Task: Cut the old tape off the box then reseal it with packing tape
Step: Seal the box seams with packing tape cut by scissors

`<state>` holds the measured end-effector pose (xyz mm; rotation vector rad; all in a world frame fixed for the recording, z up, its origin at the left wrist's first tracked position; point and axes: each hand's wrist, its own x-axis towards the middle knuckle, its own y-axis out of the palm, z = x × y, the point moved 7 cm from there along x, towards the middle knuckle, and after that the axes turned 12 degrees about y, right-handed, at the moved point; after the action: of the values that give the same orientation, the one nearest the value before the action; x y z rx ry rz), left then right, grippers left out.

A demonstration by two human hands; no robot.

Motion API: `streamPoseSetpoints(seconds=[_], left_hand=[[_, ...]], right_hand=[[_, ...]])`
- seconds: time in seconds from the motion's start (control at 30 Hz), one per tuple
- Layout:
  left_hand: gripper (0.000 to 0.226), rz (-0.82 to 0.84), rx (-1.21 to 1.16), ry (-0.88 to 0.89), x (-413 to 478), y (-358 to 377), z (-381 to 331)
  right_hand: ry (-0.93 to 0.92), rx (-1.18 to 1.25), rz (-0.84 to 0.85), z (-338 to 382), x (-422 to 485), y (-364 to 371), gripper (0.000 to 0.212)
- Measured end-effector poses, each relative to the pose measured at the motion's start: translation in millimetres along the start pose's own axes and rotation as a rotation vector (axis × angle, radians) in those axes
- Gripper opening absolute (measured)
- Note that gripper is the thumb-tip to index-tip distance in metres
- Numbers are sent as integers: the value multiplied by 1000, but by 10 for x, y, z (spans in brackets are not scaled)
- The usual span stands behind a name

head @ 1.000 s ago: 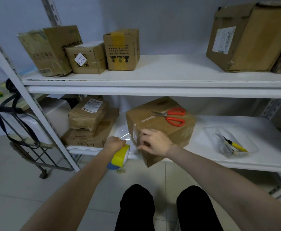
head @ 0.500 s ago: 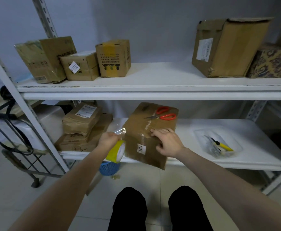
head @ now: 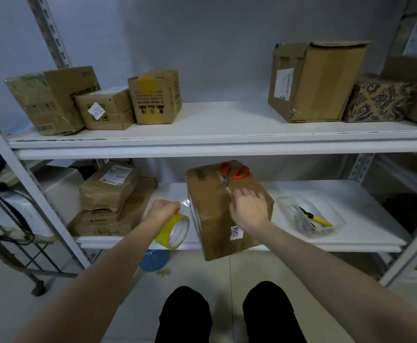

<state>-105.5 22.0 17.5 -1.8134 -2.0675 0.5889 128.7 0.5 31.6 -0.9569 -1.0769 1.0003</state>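
A brown cardboard box (head: 212,219) with a white "1314" sticker sits on the lower shelf (head: 351,209), its near corner hanging over the shelf's front edge. Red-handled scissors (head: 232,173) lie on the box's top at the far side. My right hand (head: 248,206) rests on the top near the front edge, fingers spread flat over the seam. My left hand (head: 162,210) grips a yellow roll of clear packing tape (head: 174,231) left of the box. A clear strip (head: 185,202) stretches from the roll to the box's left side.
A clear plastic tray (head: 286,201) holding a yellow-handled cutter (head: 316,219) lies right of the box. Stacked brown parcels (head: 108,201) sit to the left. Several boxes stand on the upper shelf (head: 227,134). A blue basket (head: 154,259) is on the floor, a trolley (head: 9,219) at far left.
The box has been turned on the shelf, so the scissors now point along its top. My right hand slid from the front face onto the top. The tape roll stayed at the box's left.
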Motion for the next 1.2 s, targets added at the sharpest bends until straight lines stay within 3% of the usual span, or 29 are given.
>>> streamPoseSetpoints(seconds=[0.1,0.17,0.33,0.43,0.6,0.73,0.83,0.9,0.97,1.03,1.2], left_hand=[[27,10,12,-5,34,57,24],[27,13,14,-9,50,66,54],[27,8,-49,-14,92,46,109],[27,60,-69,-4,94,103,99],[18,170,-81,19,37,268,22],[20,233,-101,49,15,414,-72],[26,296,-112,88,-19,553,-183],[28,345,-118,127,-48,660,-264],[26,395,-132,163,-90,772,-327],[22,434,-141,182,-126,852,-371],[11,489,-220,202,-207,936,-412]], right_hand=[[6,-52,68,334,-114,201,69],[-2,-106,68,501,-149,297,83],[-149,-50,-48,568,-186,380,55],[-189,23,-89,420,-186,331,53],[-244,42,7,118,-86,241,59],[-163,26,67,-156,37,162,56],[-78,264,-68,-214,2,6,27],[-13,558,-32,-139,-38,-45,19],[88,780,167,-52,-30,32,19],[137,859,254,-17,-12,74,30],[124,964,176,-111,-15,59,22]])
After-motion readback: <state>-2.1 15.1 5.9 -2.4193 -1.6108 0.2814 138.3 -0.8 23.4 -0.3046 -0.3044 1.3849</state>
